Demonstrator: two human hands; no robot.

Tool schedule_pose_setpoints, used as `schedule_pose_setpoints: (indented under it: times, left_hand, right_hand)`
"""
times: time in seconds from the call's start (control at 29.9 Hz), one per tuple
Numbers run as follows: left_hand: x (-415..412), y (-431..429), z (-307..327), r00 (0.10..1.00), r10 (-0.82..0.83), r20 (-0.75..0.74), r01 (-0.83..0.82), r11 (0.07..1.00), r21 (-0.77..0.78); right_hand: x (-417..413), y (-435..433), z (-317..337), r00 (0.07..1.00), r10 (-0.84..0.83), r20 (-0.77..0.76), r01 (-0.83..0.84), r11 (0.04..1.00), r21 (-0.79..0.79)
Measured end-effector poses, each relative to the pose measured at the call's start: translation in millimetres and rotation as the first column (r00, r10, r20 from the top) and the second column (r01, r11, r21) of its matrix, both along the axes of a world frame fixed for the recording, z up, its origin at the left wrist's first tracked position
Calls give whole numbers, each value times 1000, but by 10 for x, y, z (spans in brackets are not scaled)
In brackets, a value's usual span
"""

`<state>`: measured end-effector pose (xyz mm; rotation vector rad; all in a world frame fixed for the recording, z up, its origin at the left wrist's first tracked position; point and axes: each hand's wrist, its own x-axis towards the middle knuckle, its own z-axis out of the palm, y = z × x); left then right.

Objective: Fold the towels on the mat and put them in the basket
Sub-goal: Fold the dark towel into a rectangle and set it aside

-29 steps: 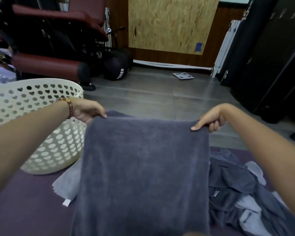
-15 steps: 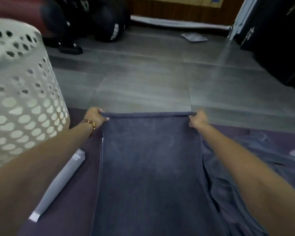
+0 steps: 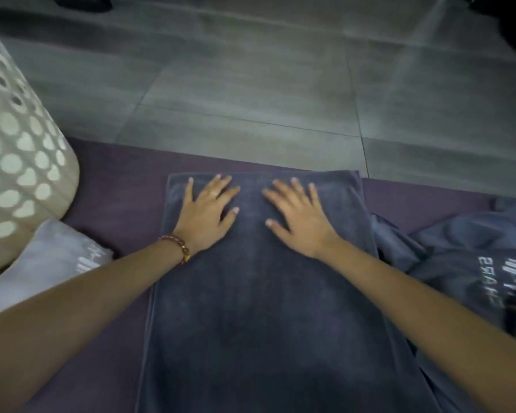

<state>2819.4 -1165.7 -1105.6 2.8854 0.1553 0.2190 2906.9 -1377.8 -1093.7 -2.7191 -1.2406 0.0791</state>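
Dark grey towel [image 3: 265,308] laid flat on purple mat [image 3: 113,186] | left hand [image 3: 204,210] and right hand [image 3: 300,216] pressed on it, fingers spread flat, nothing gripped | basket [image 3: 21,162] positioned left, on the mat.

On the left, the basket [image 3: 27,162] stands on the mat [image 3: 122,186], and a pale towel [image 3: 51,263] lies just beside its foot; I count both as obstacles. On the right, a heap of dark towels [image 3: 459,254] touches the flat towel [image 3: 259,308]. Between basket and flat towel I see bare mat; ahead, bare floor [image 3: 251,84].
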Motion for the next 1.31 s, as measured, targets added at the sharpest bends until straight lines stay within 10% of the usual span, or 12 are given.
schedule_pose_setpoints:
  times: [0.07,0.17,0.3,0.54,0.84,0.97,1.07,1.31]
  left_hand:
    - [20,71,-103,987,51,-152,-41,997,69]
    - [186,239,-32,916,261,-305,-254,965,62]
    - [167,160,172,839,350,-417,-360,931,55]
    - [-1498,-896,-28,972,55,-230,-35,995,91]
    - [-2859,-1376,-3,914,-235,-332,281,954,99]
    - [-2989,-1261,227,942,164,-294,-208,970,-124]
    - [-3001,-1229,402,749,523,-406,-650,700,-296]
    - [-3156,-1111,431,723,476,-501,-690,466,-554]
  right_hand:
    - [-7,-183,-117,999,31,-6,-32,990,-137]
    - [266,-537,-94,905,-423,-40,408,892,-196]
    - [246,-543,124,765,-644,-23,596,721,-355]
    - [-1431,-803,70,995,-1,-99,-17,984,-178]
    - [-2568,-1997,60,826,-555,-101,538,828,-157]
    - [-2706,-2024,215,677,-736,6,735,676,-57]
    - [-2709,-2068,304,557,-821,-123,827,562,-5]
    - [-2616,-2185,371,543,-798,-262,823,567,-21]
